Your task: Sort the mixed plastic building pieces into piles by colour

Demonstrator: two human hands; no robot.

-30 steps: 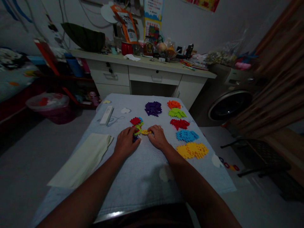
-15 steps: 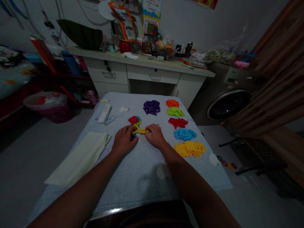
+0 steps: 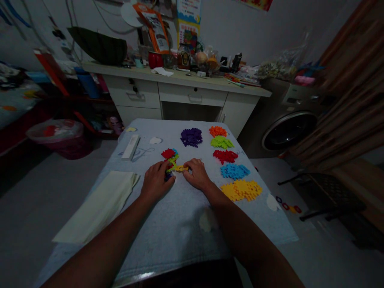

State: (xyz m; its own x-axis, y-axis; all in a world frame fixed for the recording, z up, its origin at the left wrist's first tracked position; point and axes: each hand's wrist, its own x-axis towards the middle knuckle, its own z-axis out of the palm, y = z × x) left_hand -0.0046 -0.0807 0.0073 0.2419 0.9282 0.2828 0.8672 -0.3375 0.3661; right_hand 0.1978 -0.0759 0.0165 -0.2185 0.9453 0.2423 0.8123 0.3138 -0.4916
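A small assembly of interlocking plastic pieces [image 3: 172,161] in red, green, blue, purple and yellow lies on the cloth-covered table. My left hand [image 3: 156,181] is closed around its left side, hiding part of it. At the assembly's right, my right hand [image 3: 196,174] pinches a yellow piece [image 3: 180,169] that touches the green part; whether the two are joined I cannot tell. Sorted piles lie beyond and to the right: purple pieces [image 3: 191,137], orange pieces [image 3: 217,131], green pieces [image 3: 222,142], red pieces [image 3: 225,156], blue pieces [image 3: 235,171] and yellow pieces [image 3: 241,190].
On the table's left are a folded pale cloth [image 3: 99,206] and a long white box [image 3: 131,147]. Behind the table stands a cluttered white desk [image 3: 192,81]. A washing machine [image 3: 288,120] and a stool [image 3: 333,192] are to the right, a pink bin [image 3: 61,138] to the left.
The camera view has shifted slightly. Both hands stay at the assembly, and more of the yellow piece shows beside the right fingertips.
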